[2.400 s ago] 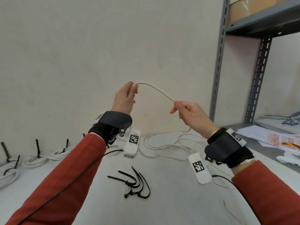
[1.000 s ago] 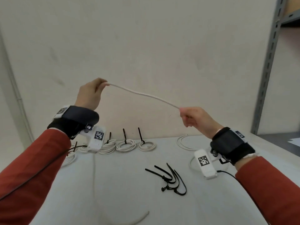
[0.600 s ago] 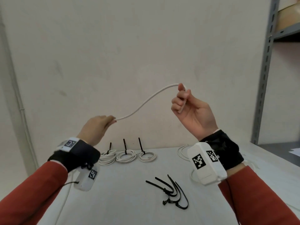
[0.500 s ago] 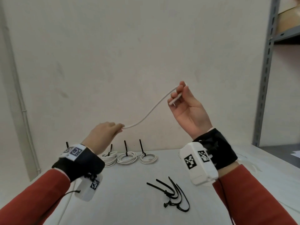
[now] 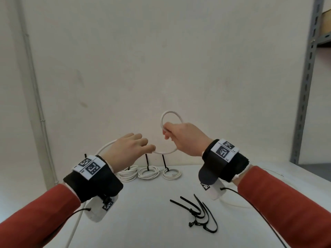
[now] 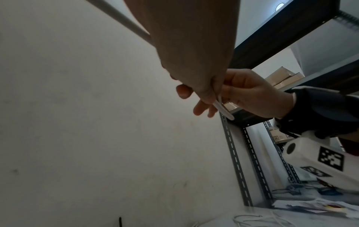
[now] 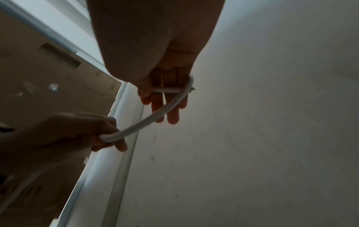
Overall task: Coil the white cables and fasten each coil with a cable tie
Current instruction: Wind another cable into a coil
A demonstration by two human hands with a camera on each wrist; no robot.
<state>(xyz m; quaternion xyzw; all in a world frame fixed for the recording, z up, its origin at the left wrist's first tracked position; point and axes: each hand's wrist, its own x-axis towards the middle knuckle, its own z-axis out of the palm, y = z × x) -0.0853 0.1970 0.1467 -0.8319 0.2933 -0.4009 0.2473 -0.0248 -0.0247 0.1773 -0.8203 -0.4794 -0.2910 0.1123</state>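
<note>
White cable [image 5: 171,111] — one round loop — in right hand [image 5: 186,138] pinch and left hand [image 5: 129,149] grip

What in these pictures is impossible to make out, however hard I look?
- Head view: the white cable leaves the bottom edge, so its far end is unseen.
- Head view: the left hand and wristband cover part of one tied coil.
- Head view: the black cable ties overlap; their count is unclear.
- Left wrist view: the palm hides the left hand's grip on the cable.
- Right wrist view: the right hand hides the cable's loop.
</note>
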